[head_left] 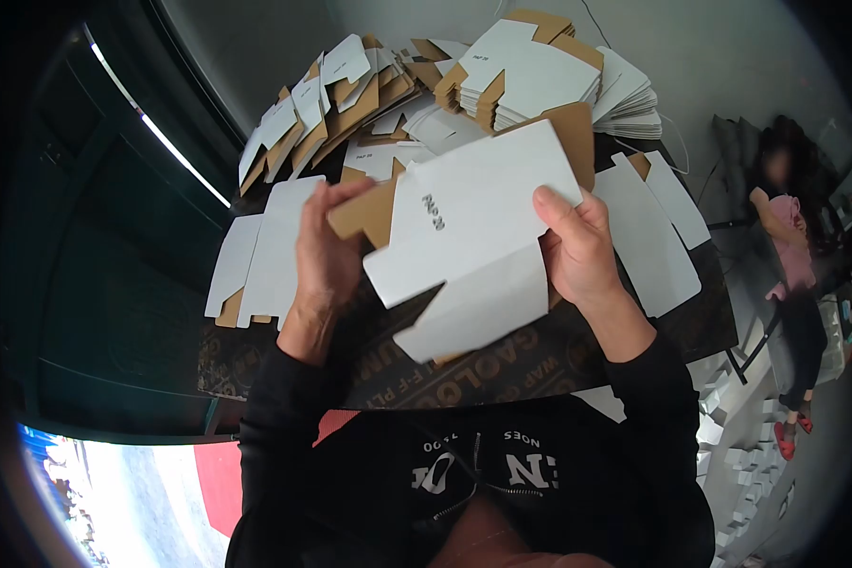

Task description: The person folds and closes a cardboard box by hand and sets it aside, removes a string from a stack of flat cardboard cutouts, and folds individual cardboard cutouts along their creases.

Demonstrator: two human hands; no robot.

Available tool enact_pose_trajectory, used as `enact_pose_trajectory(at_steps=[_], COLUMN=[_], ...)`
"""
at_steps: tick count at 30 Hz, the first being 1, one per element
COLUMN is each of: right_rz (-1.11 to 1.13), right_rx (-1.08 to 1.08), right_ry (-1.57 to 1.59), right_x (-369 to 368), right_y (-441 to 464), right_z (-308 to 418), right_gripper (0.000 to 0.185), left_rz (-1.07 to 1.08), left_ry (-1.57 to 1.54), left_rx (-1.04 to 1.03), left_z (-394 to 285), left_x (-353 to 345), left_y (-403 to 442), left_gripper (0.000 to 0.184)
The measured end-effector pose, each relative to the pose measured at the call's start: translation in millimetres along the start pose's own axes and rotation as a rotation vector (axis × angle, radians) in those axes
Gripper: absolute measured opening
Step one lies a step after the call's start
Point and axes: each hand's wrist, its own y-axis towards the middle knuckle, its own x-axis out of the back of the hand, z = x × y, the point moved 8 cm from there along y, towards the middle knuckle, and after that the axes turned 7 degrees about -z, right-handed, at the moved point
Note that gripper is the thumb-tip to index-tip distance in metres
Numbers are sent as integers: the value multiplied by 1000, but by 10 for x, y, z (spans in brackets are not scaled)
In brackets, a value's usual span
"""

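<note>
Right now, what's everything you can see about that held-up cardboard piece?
The cardboard piece is white with brown flaps, notched edges and "PAP 20" printed on it. A lower panel bends away. It tilts above the dark table. The right hand grips its edge, thumb on top; the left hand is at one flap, grip unclear.

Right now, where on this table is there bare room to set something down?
Bare tabletop shows between the near edge and the held carton, plus a sliver right of the rightmost flat carton. The far side is crowded with carton stacks.
</note>
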Motion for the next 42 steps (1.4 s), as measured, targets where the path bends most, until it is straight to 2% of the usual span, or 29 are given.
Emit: enact_pose_trajectory(at_steps=[2, 3, 7, 8, 12, 13, 18, 22, 28, 32, 33, 38, 42], right_rz=[-81, -81, -89, -91, 42, 45, 21, 226, 119, 195, 199, 343, 383], right_rx=[97, 102, 80, 79, 4, -2, -101, -243, -408, -295, -296, -299, -398], right_ry=[71, 73, 207, 204, 305, 303, 365, 243, 299, -139, -142, -242, -195], right_x=[57, 58, 100, 129, 160, 140, 53, 58, 252, 267, 260, 120, 130], right_y=[20, 26, 25, 30, 74, 69, 52, -3, 85, 86, 91, 25, -7], right_z=[63, 52, -31, -66, -253, -262, -296, -443, -378, -304, -301, -374, -532], right_gripper=[14, 14, 16, 16, 30, 30, 24, 27, 30, 36, 36, 43, 48], left_rz=[-61, -57, 515, 515, 144, 137, 312, 248, 369, 496, 494, 308, 39], left_ry=[-19, -16, -3, -6, 213, 210, 21, 393, 418, 423, 420, 371, 374], left_rx=[-366, -369, -455, -453, -428, -427, -294, -148, 31, 94, 91, 158, 341], left_z=[-188, -234, -373, -371, -287, -296, -269, -97, 181, 268, 280, 390, 441], left_x=[425, 451, 87, 49, -35, -65, -276, -197, -272, -383, -381, -208, -81], left_y=[163, 159, -120, -143, -165, -197, -311, -284, -270, -349, -347, -287, -299], left_gripper=[67, 67, 67, 67, 68, 68, 60, 59, 64, 64, 64, 53, 43])
